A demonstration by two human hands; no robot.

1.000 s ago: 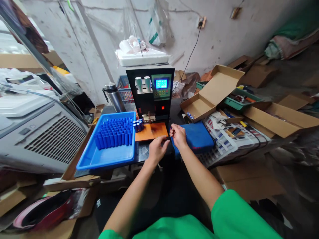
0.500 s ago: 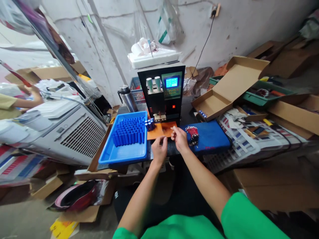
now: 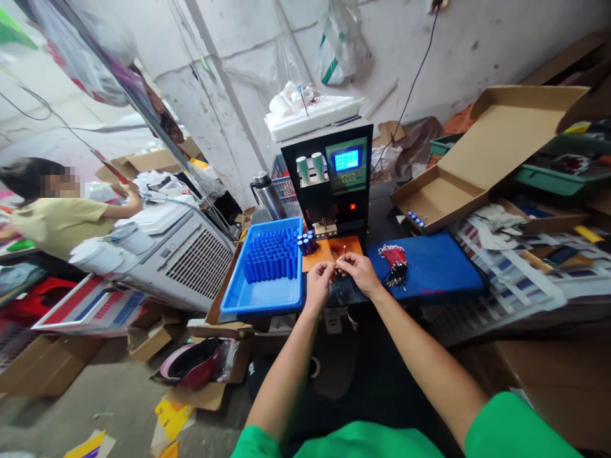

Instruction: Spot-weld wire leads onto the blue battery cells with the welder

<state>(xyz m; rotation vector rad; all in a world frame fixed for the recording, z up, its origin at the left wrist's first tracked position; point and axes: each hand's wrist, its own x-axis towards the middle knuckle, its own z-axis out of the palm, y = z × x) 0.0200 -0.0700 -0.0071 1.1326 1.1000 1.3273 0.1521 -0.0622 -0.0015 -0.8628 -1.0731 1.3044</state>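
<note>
My left hand (image 3: pixel 319 284) is closed in a pinch at the front edge of an orange board (image 3: pixel 352 244); what its fingertips hold is too small to make out. Close beside it, fingertips nearly meeting, my right hand (image 3: pixel 359 272) pinches a thin wire (image 3: pixel 344 249) whose small pale and reddish end sticks up. Behind both hands stands a black spot welder (image 3: pixel 342 191) with a lit blue screen. A small group of blue battery cells (image 3: pixel 307 242) stands upright at the board's left. On the right, a bundle of red and black wires (image 3: pixel 394 262) lies on a blue pad (image 3: pixel 436 262).
A blue tray (image 3: pixel 265 305) full of upright blue cells stands left, a steel flask (image 3: pixel 268 194) behind it. Right of the welder is an open cardboard box (image 3: pixel 458 181) with several cells. A co-worker (image 3: pixel 62 219) is beyond the air cooler (image 3: pixel 191 254) at left.
My hands have come together, the right hand lowering toward the left. The view has swung left, so the co-worker's head and body now show.
</note>
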